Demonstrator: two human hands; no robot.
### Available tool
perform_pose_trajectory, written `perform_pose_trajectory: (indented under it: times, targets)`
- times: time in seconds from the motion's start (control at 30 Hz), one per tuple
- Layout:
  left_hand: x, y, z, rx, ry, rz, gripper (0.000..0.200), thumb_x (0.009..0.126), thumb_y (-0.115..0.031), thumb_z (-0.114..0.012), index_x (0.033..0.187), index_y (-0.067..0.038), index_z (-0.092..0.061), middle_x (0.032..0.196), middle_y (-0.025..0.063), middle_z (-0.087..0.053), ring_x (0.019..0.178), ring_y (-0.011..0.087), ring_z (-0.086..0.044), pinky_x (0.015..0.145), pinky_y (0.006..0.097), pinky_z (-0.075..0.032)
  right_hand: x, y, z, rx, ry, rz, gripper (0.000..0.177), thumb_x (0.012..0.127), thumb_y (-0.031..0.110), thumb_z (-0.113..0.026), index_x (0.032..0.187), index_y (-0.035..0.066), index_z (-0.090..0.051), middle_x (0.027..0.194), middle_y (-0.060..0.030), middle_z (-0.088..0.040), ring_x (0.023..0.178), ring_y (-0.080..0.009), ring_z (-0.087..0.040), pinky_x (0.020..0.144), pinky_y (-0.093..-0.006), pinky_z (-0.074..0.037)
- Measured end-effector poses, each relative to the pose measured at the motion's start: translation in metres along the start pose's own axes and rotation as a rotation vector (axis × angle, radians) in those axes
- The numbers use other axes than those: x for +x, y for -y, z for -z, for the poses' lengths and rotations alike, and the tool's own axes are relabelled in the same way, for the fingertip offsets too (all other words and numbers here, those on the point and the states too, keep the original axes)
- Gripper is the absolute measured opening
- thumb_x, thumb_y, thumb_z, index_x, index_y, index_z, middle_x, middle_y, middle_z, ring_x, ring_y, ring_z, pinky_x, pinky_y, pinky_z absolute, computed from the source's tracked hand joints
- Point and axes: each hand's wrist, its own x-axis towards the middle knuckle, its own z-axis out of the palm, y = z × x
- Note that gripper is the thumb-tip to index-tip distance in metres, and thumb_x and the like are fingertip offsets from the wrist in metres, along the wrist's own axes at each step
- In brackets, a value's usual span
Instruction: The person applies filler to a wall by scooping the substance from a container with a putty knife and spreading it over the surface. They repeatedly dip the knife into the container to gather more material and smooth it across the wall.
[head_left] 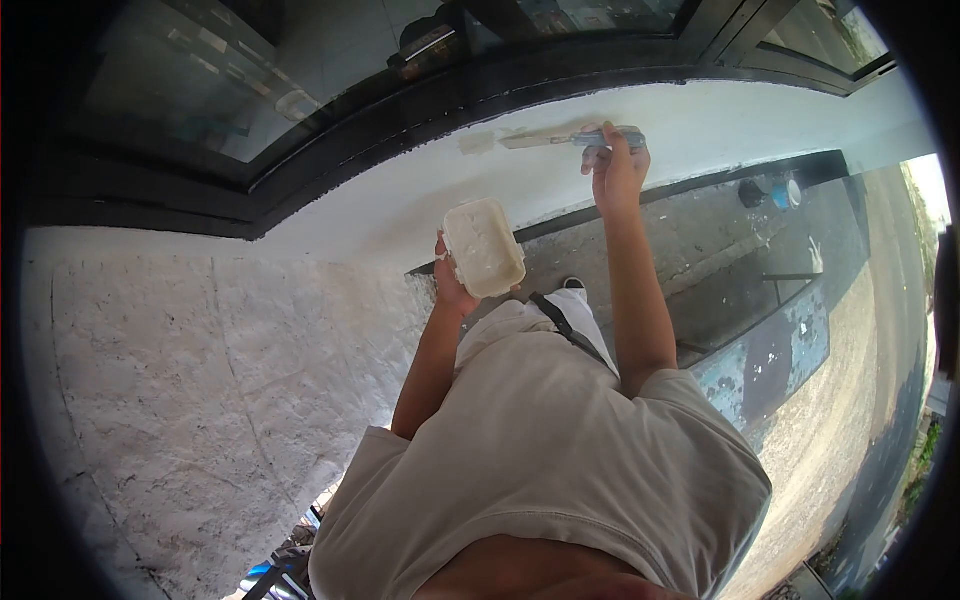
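Observation:
My right hand is closed round the blue-grey handle of a putty knife. The knife's blade lies against or very near the white wall under the window frame, beside a damp-looking beige patch. My left hand grips a cream plastic container from its left side and below. Pale paste lines the inside of the container, which is tilted so that its opening faces me. Part of the left hand's fingers is hidden behind it.
A dark window frame with glass runs above the wall. Rough whitish wall stands at the left. On the grey floor at the right are a blue and white bucket and a dark container. A paint-worn blue board stands nearer.

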Motion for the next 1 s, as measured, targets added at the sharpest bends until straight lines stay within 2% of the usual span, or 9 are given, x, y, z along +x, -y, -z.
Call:
perform_pose_trajectory:
  times: [0.1,0.2,0.4,0.5,0.6,0.73,0.83,0.87,1.0]
  targets:
    - [-0.001,0.001,-0.001,-0.019,0.043,-0.003,0.082,0.091,-0.075,-0.042,0.150,-0.018,-0.042,0.140,0.0143,-0.055,0.119,0.0461,-0.059,0.077,0.0779,-0.050,0.006,-0.009,0.022,0.066,-0.124,-0.001,0.014,0.096,0.011,-0.061,0.096,-0.001,-0.053,0.091,-0.0229,-0.069,0.053,-0.0181,-0.057,0.045,-0.0292,-0.046]
    - [-0.004,0.000,-0.002,-0.037,0.027,-0.013,0.080,0.092,-0.074,-0.042,0.149,-0.018,-0.042,0.140,0.0137,-0.055,0.119,0.0457,-0.059,0.077,0.0785,-0.050,0.006,-0.007,0.035,0.141,-0.157,0.017,0.014,0.098,0.010,-0.059,0.097,-0.002,-0.053,0.089,-0.0240,-0.069,0.049,-0.0182,-0.058,0.042,-0.0294,-0.047]
    - [-0.004,0.003,-0.002,-0.083,0.068,-0.008,0.077,0.094,-0.072,-0.043,0.149,-0.018,-0.042,0.140,0.0141,-0.055,0.119,0.0455,-0.059,0.077,0.0786,-0.050,0.005,-0.007,0.022,0.155,-0.075,-0.013,0.016,0.097,0.011,-0.061,0.098,-0.003,-0.052,0.088,-0.0242,-0.069,0.049,-0.0181,-0.058,0.042,-0.0291,-0.047]
    - [0.002,0.003,0.001,-0.077,0.053,-0.018,0.078,0.094,-0.071,-0.043,0.150,-0.017,-0.041,0.140,0.0144,-0.055,0.120,0.0456,-0.059,0.079,0.0787,-0.049,0.010,-0.003,0.010,0.026,-0.088,0.004,0.016,0.098,0.013,-0.060,0.100,-0.001,-0.054,0.089,-0.0207,-0.069,0.054,-0.0175,-0.057,0.044,-0.0278,-0.045]
    - [0.004,0.006,0.008,-0.073,0.028,-0.043,0.079,0.093,-0.072,-0.043,0.150,-0.017,-0.041,0.141,0.0143,-0.055,0.121,0.0459,-0.058,0.080,0.0791,-0.048,0.016,0.007,0.016,-0.006,-0.100,0.044,0.015,0.097,0.012,-0.061,0.098,-0.001,-0.055,0.088,-0.0209,-0.069,0.053,-0.0178,-0.058,0.044,-0.0282,-0.045]
    - [-0.004,0.006,-0.001,-0.073,0.060,-0.029,0.081,0.092,-0.075,-0.042,0.150,-0.019,-0.041,0.142,0.0138,-0.053,0.121,0.0458,-0.057,0.080,0.0799,-0.047,0.009,0.018,0.014,0.020,-0.014,0.046,0.014,0.096,0.009,-0.059,0.096,-0.004,-0.053,0.085,-0.0225,-0.070,0.047,-0.0173,-0.057,0.041,-0.0295,-0.048]
    - [-0.004,0.008,0.003,-0.063,0.048,-0.010,0.084,0.091,-0.078,-0.040,0.150,-0.019,-0.041,0.143,0.0135,-0.053,0.122,0.0459,-0.057,0.080,0.0807,-0.047,0.011,0.011,-0.001,-0.005,0.046,0.022,0.014,0.095,0.012,-0.062,0.097,0.001,-0.053,0.087,-0.0212,-0.070,0.051,-0.0177,-0.058,0.042,-0.0290,-0.045]
    - [-0.003,0.008,0.004,-0.057,0.041,-0.010,0.084,0.091,-0.078,-0.040,0.150,-0.019,-0.041,0.143,0.0137,-0.052,0.122,0.0461,-0.057,0.080,0.0808,-0.047,0.016,0.008,-0.001,0.014,0.020,0.013,0.016,0.094,0.011,-0.062,0.101,0.000,-0.054,0.087,-0.0216,-0.070,0.051,-0.0179,-0.058,0.042,-0.0287,-0.045]
    - [-0.005,0.010,0.002,-0.078,0.064,-0.010,0.082,0.090,-0.075,-0.042,0.150,-0.019,-0.041,0.142,0.0141,-0.054,0.120,0.0475,-0.058,0.079,0.0788,-0.049,0.034,0.008,0.004,0.017,0.009,0.053,0.014,0.095,0.007,-0.061,0.098,-0.005,-0.054,0.086,-0.0230,-0.071,0.047,-0.0174,-0.058,0.040,-0.0300,-0.049]
